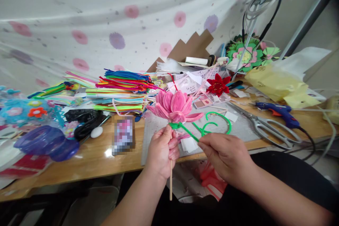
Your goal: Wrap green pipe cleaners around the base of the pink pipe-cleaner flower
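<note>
My left hand (164,150) is closed around the stick (171,183) of a pink pipe-cleaner flower (176,106), which stands upright with its petals spread above my fist. Green pipe cleaner (189,131) wraps the base of the bloom and stretches from there to my right hand (225,153). Thumb and fingers of that hand pinch it. Curled green ends (225,122) stick up above the right hand. Part of the stick is hidden inside the left fist.
Bundles of coloured pipe cleaners (124,81) lie behind. To the right are large scissors (272,130), a blue glue gun (283,111) and a yellow bag (278,83). A red flower (218,84) lies at the back. Left is a purple translucent container (47,143).
</note>
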{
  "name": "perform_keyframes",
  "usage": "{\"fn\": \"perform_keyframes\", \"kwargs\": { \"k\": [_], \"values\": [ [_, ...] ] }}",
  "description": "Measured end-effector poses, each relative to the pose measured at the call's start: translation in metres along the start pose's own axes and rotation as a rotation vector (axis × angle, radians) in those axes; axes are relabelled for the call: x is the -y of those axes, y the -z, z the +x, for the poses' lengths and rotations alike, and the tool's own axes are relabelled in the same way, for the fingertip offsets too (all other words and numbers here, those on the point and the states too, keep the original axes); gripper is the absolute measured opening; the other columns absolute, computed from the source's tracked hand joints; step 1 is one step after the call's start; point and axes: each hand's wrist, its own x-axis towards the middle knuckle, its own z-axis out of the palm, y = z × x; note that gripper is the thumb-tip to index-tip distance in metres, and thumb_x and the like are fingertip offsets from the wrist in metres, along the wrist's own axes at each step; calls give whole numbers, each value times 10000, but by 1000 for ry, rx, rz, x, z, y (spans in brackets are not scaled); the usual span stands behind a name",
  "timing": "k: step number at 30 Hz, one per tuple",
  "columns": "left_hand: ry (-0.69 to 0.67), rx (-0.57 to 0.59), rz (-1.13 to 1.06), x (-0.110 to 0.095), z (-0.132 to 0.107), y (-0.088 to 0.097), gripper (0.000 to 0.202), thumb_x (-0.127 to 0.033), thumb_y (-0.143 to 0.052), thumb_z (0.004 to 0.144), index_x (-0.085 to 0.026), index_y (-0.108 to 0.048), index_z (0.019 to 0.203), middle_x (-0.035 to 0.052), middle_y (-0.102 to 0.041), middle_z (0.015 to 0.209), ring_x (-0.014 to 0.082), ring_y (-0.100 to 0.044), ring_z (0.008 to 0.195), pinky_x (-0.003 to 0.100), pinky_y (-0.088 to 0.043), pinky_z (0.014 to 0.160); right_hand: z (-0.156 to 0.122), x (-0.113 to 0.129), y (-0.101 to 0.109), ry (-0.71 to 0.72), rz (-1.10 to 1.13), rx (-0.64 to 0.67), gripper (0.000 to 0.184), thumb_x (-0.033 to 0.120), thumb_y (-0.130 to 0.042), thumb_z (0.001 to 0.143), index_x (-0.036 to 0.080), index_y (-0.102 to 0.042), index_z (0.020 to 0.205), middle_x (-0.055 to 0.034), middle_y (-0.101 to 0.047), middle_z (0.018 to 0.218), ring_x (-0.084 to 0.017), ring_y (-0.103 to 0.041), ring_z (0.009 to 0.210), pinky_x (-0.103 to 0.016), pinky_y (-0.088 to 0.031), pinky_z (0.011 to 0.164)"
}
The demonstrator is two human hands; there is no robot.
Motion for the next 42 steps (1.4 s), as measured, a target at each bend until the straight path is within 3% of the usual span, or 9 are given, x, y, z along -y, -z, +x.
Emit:
{"fn": "perform_keyframes", "kwargs": {
  "k": [9,13,16,21,25,29,34,42],
  "values": [
    [39,65,5,-1,-4,4,404,-452,-763,616,-162,-482,622,-109,-345,380,0,-218,273,119,-175,282,-6,-12,5,33,9,32,222,194,-457,903,187,-590,725,-23,-592,615,-125,-540,556,-244,-397,552],
    [-131,38,137,9,-1,5,367,-481,-667,724,-159,-511,642,-92,-371,401,13,-255,300,127,-198,303,8,-11,3,-110,149,158,124,196,-489,880,181,-609,905,-44,-653,795,-148,-598,693,-254,-436,624],
    [-209,-5,216,18,0,3,337,-476,-621,767,-161,-540,675,-78,-400,439,29,-305,337,135,-218,319,20,-5,0,-199,305,211,157,205,-527,851,190,-602,988,-39,-666,885,-154,-623,761,-250,-455,662],
    [-365,-22,273,25,5,5,368,-503,-551,806,-176,-513,639,-73,-386,433,59,-317,357,177,-235,334,31,3,-16,-382,379,70,189,353,-587,819,171,-636,812,-24,-673,697,-145,-609,591,-230,-416,534],
    [-464,-53,370,27,13,10,373,-513,-595,771,-178,-503,636,-78,-388,446,58,-312,377,190,-230,363,33,3,-31,-356,372,-13,143,202,-528,812,176,-613,700,-6,-646,611,-131,-593,541,-216,-392,517],
    [-442,-83,418,26,19,11,370,-518,-652,714,-172,-533,661,-81,-392,468,60,-322,387,203,-242,382,33,5,-38,-196,228,-67,159,142,-482,825,169,-600,721,-12,-618,623,-129,-560,562,-218,-373,544],
    [-357,-116,371,24,16,6,457,-592,-612,705,-178,-465,581,-86,-345,431,50,-281,356,200,-211,367,33,8,-33,-123,114,1,173,136,-449,839,157,-601,758,-32,-619,648,-139,-553,566,-229,-362,548],
    [-191,-66,234,20,5,-5,500,-615,-622,676,-189,-393,548,-98,-311,385,30,-225,297,160,-162,289,35,5,-22,-57,182,80,184,90,-435,796,153,-597,736,-29,-617,631,-126,-558,561,-216,-368,553]
  ]
}}
